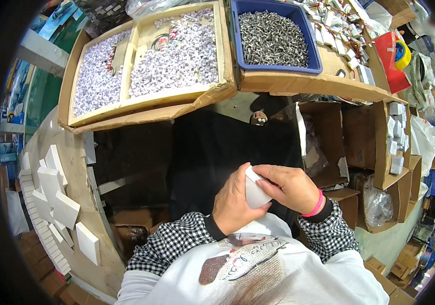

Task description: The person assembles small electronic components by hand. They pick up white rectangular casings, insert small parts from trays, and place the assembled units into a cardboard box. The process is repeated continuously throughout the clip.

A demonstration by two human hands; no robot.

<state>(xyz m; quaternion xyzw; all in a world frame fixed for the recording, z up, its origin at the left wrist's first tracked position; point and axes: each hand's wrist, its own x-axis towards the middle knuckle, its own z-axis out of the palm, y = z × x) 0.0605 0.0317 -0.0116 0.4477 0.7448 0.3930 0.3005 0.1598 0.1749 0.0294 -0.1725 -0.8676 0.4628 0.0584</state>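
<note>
both hands — fingers clamped on a small white box — apparently closed.

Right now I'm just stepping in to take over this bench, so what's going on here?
A person in a checked shirt holds a small white box in both hands, close to the body: the left hand cups it from below and the right hand wraps over its top. More flat white boxes lie stacked on the bench at the left. Ahead sit cardboard trays of small white parts and a blue bin of metal pieces.
</note>
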